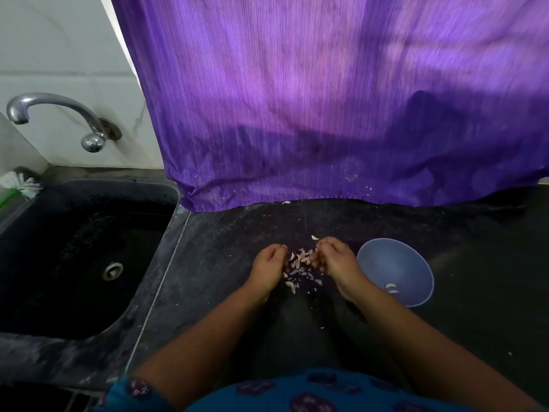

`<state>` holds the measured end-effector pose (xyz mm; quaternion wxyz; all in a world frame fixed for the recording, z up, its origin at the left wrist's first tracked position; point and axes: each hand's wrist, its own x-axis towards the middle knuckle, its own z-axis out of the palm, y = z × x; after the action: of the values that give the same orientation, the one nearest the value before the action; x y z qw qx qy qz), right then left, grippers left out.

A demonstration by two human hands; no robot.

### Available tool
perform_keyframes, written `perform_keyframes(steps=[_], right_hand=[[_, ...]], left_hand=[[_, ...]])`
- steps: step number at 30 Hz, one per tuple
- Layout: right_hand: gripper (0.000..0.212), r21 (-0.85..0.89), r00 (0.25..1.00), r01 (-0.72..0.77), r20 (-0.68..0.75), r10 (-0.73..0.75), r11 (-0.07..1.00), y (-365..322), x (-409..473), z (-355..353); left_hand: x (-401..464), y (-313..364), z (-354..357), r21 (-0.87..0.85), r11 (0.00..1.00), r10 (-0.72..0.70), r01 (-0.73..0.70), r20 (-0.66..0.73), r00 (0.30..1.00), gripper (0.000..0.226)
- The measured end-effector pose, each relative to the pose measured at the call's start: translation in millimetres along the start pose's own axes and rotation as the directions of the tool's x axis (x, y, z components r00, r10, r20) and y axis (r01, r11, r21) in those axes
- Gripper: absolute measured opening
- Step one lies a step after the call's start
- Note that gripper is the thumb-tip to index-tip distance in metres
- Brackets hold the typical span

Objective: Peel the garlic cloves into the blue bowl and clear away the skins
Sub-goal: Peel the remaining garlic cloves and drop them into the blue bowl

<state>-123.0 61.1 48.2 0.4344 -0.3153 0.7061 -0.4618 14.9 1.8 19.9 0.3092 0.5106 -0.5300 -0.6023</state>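
Observation:
A heap of pale garlic skins [300,267] lies on the dark counter [222,248] between my two hands. My left hand [269,267] stands on its edge at the left of the heap, fingers cupped toward it. My right hand [332,258] stands the same way at the right, fingers curved inward against the skins. One skin [315,237] lies apart just beyond my right fingertips. The blue bowl [386,260] sits right of my right hand with two peeled cloves [391,287] at its bottom.
A dark sink [59,263] with a drain [113,270] lies to the left, a metal tap [56,114] above it and a white brush [20,182] at its far corner. A purple cloth [326,114] hangs over the back of the counter.

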Motion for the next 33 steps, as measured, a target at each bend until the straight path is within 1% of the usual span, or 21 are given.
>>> perform_keyframes(steps=[1, 3, 5, 6, 7, 8, 9, 11, 12, 13, 14, 16, 18, 19, 21, 22, 24, 26, 29, 31, 33], right_hand=[[0.023, -0.105, 0.999, 0.041, -0.014, -0.043, 0.994, 0.8, -0.7, -1.2], [0.027, -0.294, 0.993, 0.117, 0.009, -0.120, 0.948, 1.7, -3.8, -4.7], [0.032, -0.398, 0.985, 0.168, 0.035, -0.168, 0.902, 2.2, -8.3, -6.7], [0.034, -0.417, 0.983, 0.181, 0.038, -0.182, 0.891, 3.4, -9.4, -7.8], [0.033, -0.414, 0.981, 0.187, 0.036, -0.189, 0.891, 4.2, -9.9, -9.0], [0.031, -0.402, 0.981, 0.188, 0.032, -0.191, 0.896, 6.3, -9.3, -10.6], [0.028, -0.390, 0.981, 0.187, 0.029, -0.191, 0.902, 8.4, -8.3, -12.1], [0.021, -0.375, 0.985, 0.168, 0.025, -0.171, 0.912, 12.8, -7.0, -14.9], [0.016, -0.357, 0.987, 0.155, 0.014, -0.161, 0.921, 14.7, -6.8, -16.0], [0.011, -0.320, 0.988, 0.145, -0.004, -0.154, 0.936, 16.3, -6.9, -16.8], [0.008, -0.276, 0.989, 0.134, -0.022, -0.145, 0.952, 17.7, -7.4, -17.1], [0.005, -0.191, 0.993, 0.102, -0.038, -0.111, 0.976, 19.1, -9.0, -17.2], [0.011, -0.122, 0.996, 0.074, -0.029, -0.079, 0.990, 18.8, -10.6, -16.5], [0.013, -0.088, 0.998, 0.066, -0.020, -0.068, 0.994, 18.6, -11.2, -16.1], [0.017, -0.033, 0.999, 0.052, -0.006, -0.052, 0.998, 18.0, -12.1, -14.6], [0.017, -0.012, 0.999, 0.045, -0.004, -0.045, 0.999, 18.3, -12.0, -13.9], [0.016, 0.022, 0.999, 0.032, -0.009, -0.031, 0.999, 18.1, -11.5, -12.8], [0.015, 0.042, 0.999, 0.031, -0.018, -0.030, 0.999, 17.2, -10.8, -13.2], [0.013, 0.030, 0.999, 0.044, -0.020, -0.043, 0.999, 13.6, -12.1, -15.0], [0.015, 0.026, 0.998, 0.067, -0.023, -0.066, 0.997, 12.8, -13.6, -14.7], [0.018, -0.021, 0.995, 0.092, -0.030, -0.093, 0.996, 12.9, -14.5, -14.7]], left_hand=[[-0.2, -1.4, 0.2, 0.039, 0.999, 0.018, -0.018, 0.002, 1.000, 0.040], [-1.0, -4.6, 0.6, 0.107, 0.991, 0.075, -0.079, 0.044, 0.996, 0.046], [-1.9, -8.3, 0.9, 0.203, 0.967, 0.138, -0.156, 0.101, 0.985, 0.047], [-2.2, -9.5, 1.9, 0.258, 0.947, 0.167, -0.191, 0.112, 0.980, 0.045], [-2.5, -9.8, 3.0, 0.303, 0.926, 0.198, -0.224, 0.113, 0.974, 0.038], [-3.0, -10.3, 4.1, 0.331, 0.914, 0.209, -0.233, 0.108, 0.972, 0.026], [-4.2, -9.6, 5.6, 0.343, 0.910, 0.206, -0.233, 0.114, 0.972, 0.020], [-5.4, -8.5, 6.6, 0.375, 0.900, 0.187, -0.222, 0.128, 0.974, 0.052], [-6.9, -6.9, 6.2, 0.392, 0.894, 0.186, -0.215, 0.112, 0.976, 0.061], [-8.0, -5.2, 6.0, 0.398, 0.892, 0.201, -0.214, 0.075, 0.977, 0.063], [-8.5, -3.0, 5.1, 0.401, 0.891, 0.218, -0.211, 0.029, 0.976, 0.060], [-4.2, -4.0, 3.3, 0.389, 0.903, 0.220, -0.181, -0.058, 0.974, 0.041], [0.8, -6.6, 2.6, 0.367, 0.918, 0.196, -0.149, -0.093, 0.976, 0.015], [2.2, -8.0, 2.6, 0.340, 0.930, 0.184, -0.142, -0.096, 0.978, 0.010], [2.2, -11.0, 3.5, 0.298, 0.945, 0.165, -0.137, -0.072, 0.984, 0.019], [0.3, -10.2, 4.4, 0.314, 0.938, 0.170, -0.149, -0.040, 0.985, 0.020], [-2.7, -8.2, 7.9, 0.381, 0.903, 0.203, -0.200, 0.032, 0.979, 0.032], [-5.8, -5.1, 12.2, 0.354, 0.900, 0.247, -0.255, 0.068, 0.967, 0.040], [-8.4, -1.9, 19.6, 0.223, 0.927, 0.293, -0.301, 0.067, 0.954, 0.020], [-7.9, -2.3, 21.9, 0.199, 0.929, 0.300, -0.312, 0.093, 0.950, 0.014], [-6.3, -4.0, 22.2, 0.198, 0.927, 0.298, -0.318, 0.124, 0.946, 0.010]])
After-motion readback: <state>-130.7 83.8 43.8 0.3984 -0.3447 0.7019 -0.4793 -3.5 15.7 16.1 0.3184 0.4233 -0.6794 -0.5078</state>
